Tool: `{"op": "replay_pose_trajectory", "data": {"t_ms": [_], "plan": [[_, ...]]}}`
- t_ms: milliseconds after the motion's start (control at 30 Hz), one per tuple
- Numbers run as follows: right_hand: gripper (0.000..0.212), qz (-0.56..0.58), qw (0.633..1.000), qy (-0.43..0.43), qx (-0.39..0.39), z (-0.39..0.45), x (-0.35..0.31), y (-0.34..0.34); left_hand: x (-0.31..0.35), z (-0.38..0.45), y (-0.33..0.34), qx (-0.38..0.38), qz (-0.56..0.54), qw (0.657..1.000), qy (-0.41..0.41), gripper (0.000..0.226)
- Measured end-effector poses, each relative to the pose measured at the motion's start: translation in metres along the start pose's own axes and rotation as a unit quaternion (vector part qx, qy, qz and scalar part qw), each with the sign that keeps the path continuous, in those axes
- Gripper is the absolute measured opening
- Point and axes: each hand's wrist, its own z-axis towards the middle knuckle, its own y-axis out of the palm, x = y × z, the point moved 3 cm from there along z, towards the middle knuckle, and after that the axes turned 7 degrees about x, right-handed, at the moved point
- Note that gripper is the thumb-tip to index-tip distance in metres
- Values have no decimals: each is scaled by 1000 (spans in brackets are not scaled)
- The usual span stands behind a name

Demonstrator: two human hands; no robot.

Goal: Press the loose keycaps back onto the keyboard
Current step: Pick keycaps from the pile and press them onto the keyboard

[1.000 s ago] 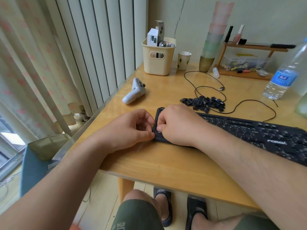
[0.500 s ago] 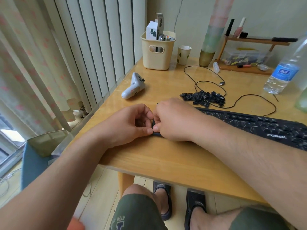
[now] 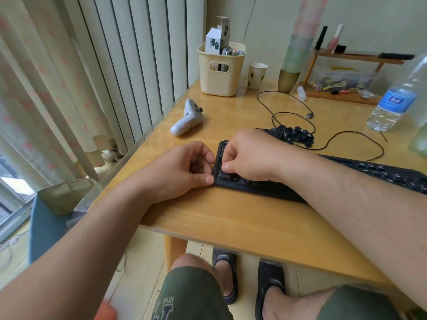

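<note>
Keyboard (image 3: 381, 174), desk's left edge: since a moment ago my right hand (image 3: 251, 155) pinches and presses down a keycap, left hand (image 3: 182, 169) curled steadying the end, seating under way.

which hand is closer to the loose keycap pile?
Right. The right hand works on the keyboard's left end, directly in front of the keycap pile. The left hand sits off that end, farther away.

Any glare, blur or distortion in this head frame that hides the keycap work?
Head view: soft daylight, mild glare on the table; wide-angle bending at the edges; water bottle smeared; right hand covers the keys it works on the keyboard.
</note>
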Motion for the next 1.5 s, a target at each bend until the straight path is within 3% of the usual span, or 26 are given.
{"op": "replay_pose_trajectory", "data": {"t_ms": [233, 500, 767, 933, 1500], "plan": [[13, -6, 1000, -1, 0, 2, -4, 4, 1, -1, -1, 2, 1, 1000, -3, 28], [13, -8, 996, -73, 44, -13, -2, 12, 2, -2, 0, 3, -3, 1000, -5, 28], [13, 98, 994, 35, 36, 4, 5, -10, 3, -2, 0, -3, -12, 1000, -12, 29], [16, 33, 998, 45, -13, 5, -3, 6, 2, -3, 0, -1, -10, 1000, -7, 31], [14, 12, 998, 58, -20, 5, -9, 5, 4, -3, 0, 1, 8, 1000, 0, 29]]}}
